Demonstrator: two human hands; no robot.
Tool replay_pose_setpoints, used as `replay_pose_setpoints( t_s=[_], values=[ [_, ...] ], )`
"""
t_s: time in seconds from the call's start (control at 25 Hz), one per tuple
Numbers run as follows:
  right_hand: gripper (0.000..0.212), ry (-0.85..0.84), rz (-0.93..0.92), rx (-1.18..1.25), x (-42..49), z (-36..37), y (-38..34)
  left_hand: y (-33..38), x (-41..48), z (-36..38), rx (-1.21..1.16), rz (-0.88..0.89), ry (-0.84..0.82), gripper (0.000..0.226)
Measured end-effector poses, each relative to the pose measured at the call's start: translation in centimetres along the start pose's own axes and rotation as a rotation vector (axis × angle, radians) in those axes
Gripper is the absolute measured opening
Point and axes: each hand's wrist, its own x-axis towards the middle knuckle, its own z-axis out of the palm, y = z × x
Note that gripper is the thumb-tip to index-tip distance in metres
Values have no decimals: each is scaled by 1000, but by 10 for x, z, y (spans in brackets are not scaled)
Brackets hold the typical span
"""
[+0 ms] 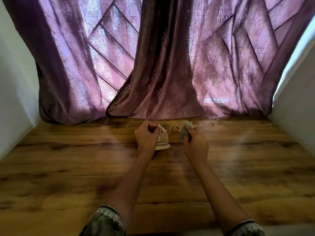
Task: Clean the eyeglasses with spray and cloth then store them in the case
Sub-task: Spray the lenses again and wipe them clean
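- Left hand (146,136) pinches glasses (167,127) by the frame's end; right hand (196,142) presses cloth (185,130) on its lens.
- Wipe gently, support frame, avoid bending arms.

Eyeglasses (172,127) are held above a wooden table (68,167), near its far edge. Left of them is the left hand (147,138); right of them, the right hand (196,143) with a cloth (185,131). A small container (162,142) stands on the table just below them. Curtains (162,65) hang behind.
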Motion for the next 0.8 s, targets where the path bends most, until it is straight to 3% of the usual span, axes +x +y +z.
replay_pose_setpoints(
  t_s=[0.2,0.32,0.48,0.8],
  values=[
    [36,5,-144,83,0,8,-13,2,1,-1,33,5,8,35],
    [41,45,-91,88,-6,2,-7,-2,3,-2,35,2,17,23],
    [40,54,-21,16,-3,0,-5,-4,2,-2,17,16,-4,29],
    [33,-25,-88,31,-4,3,-5,-4,3,-3,-2,12,10,25]
  ],
)
